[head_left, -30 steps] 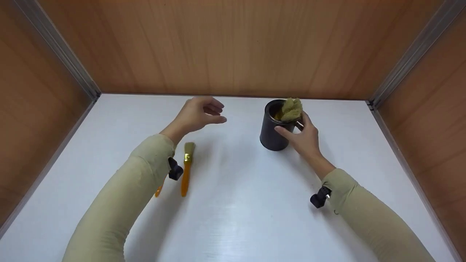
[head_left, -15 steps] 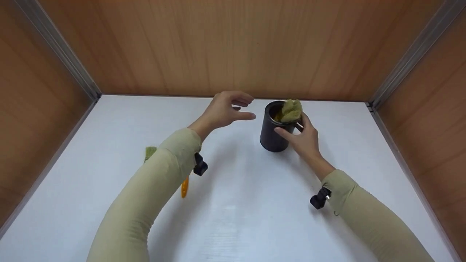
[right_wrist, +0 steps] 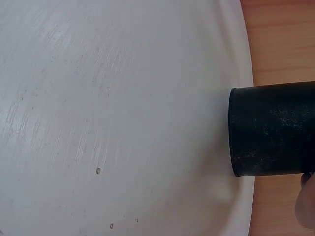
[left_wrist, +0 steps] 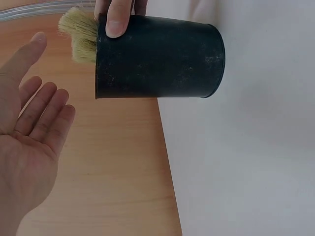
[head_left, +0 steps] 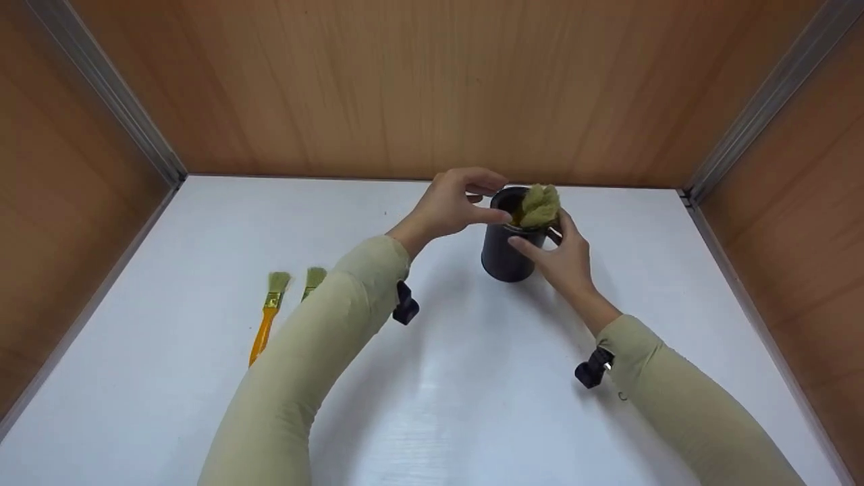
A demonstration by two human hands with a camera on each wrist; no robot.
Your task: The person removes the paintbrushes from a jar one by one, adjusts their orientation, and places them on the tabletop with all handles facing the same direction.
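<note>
A: The black can [head_left: 507, 246] stands upright on the white table [head_left: 472, 378], toward the back wall, with a tuft of pale brush bristles [head_left: 540, 204] poking out of its mouth. How would you say it handles?

B: Stiff and light, I'd judge: a thin rigid wall, a smooth side, so somewhat slippery if held loosely. With the brushes standing in it, it is probably top-heavy and could tip.

A: And the hold on it?

B: The right hand [head_left: 567, 260] grips the can at its right side, thumb [left_wrist: 118, 19] across the rim and fingers behind. That seems the sensible spot, high on the wall where it steadies the load.

A: The left hand [head_left: 451, 204]?

B: It holds nothing. The left wrist view shows its palm open and fingers relaxed, just beside the can's mouth and the bristles. Whether a fingertip touches the rim, I cannot tell.

A: What else is around?

B: Two orange-handled brushes lie on the table well to the left, one in full view [head_left: 266, 314], the second [head_left: 314, 278] mostly hidden by the left sleeve [head_left: 317, 351].
</note>
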